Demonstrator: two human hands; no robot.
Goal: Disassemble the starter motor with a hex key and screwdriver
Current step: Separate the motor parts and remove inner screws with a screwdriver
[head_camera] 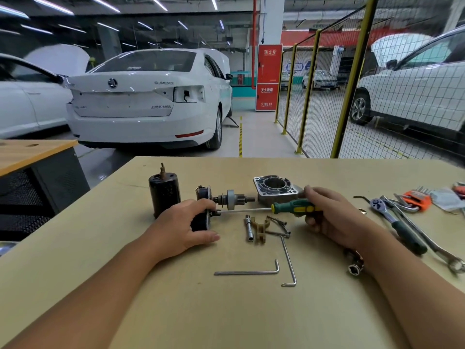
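Observation:
My left hand [187, 224] grips a small black cylindrical motor part [201, 221] lying on its side on the workbench [100, 260]. My right hand [327, 215] holds a green-and-yellow screwdriver [294, 206], its shaft level and its tip against the part's right end. Behind stand the black motor housing [164, 196], upright, the pinion shaft assembly [226, 196] and the aluminium end housing [274, 190]. Two hex keys [251, 272] [288, 263] lie near the front.
A socket extension [249, 227], a tan plastic fork [261, 229] and bolts [278, 226] lie mid-table. At right are a ratchet [397, 222], a spanner [432, 245], an orange hex key holder [416, 200] and a socket [354, 265]. White cars and a mesh fence stand beyond the bench.

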